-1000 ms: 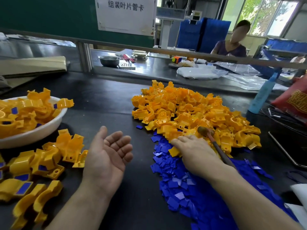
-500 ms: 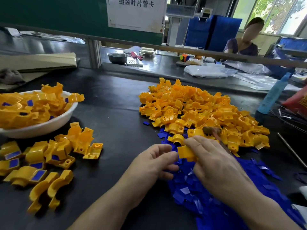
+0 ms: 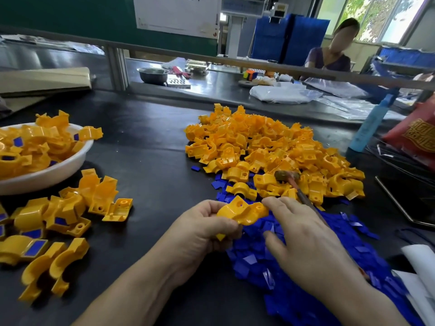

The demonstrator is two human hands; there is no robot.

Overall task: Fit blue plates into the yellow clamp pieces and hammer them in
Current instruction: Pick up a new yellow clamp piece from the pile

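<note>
Here, left hand [image 3: 204, 229] around clamp piece [image 3: 242, 211].

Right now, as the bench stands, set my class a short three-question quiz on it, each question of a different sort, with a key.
1. True or false: the hammer lies inside the white bowl.
2. Which hand grips the loose yellow clamp piece? A: left hand. B: right hand. C: neither.
3. Missing word: the right hand's fingertips touch that clamp piece above the pile of ____ plates.

Key: 1 false; the hammer's head rests on the pile of yellow clamp pieces. 2 A. 3 blue.
</note>
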